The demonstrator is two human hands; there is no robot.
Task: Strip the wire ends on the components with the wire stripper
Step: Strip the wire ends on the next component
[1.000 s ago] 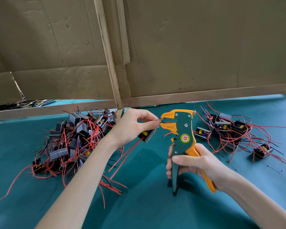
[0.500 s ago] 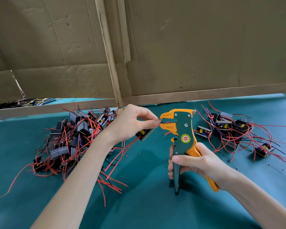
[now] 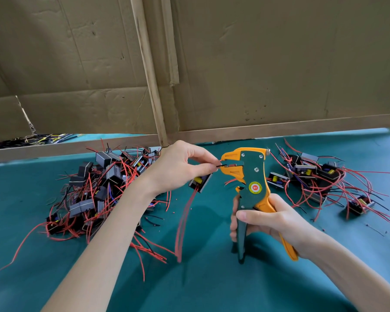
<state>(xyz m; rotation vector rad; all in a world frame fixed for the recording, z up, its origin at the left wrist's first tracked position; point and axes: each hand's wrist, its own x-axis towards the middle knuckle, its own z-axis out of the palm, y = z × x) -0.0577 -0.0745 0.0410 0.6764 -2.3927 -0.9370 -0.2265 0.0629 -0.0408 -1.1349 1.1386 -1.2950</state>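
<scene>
Teal mat (image 3: 212, 280), one black wire (image 3: 221, 165) in play
A heap of components (image 3: 95, 194) is piled at left; the wire is pinched by the left hand (image 3: 178, 167), its component (image 3: 200, 181) dangling just below, tip at the wire stripper (image 3: 250, 176) mouth, handles gripped by the right hand (image 3: 268, 219).

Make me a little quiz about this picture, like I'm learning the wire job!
1. True or false: the right hand grips the wire stripper by its handles.
2. The left hand pinches a wire end at the stripper's mouth. Which colour is it? A red, B black, C blue.
3. Fill in: the bigger pile of components lies on the person's ___ side.
Key: 1 true; 2 B; 3 left.
</scene>
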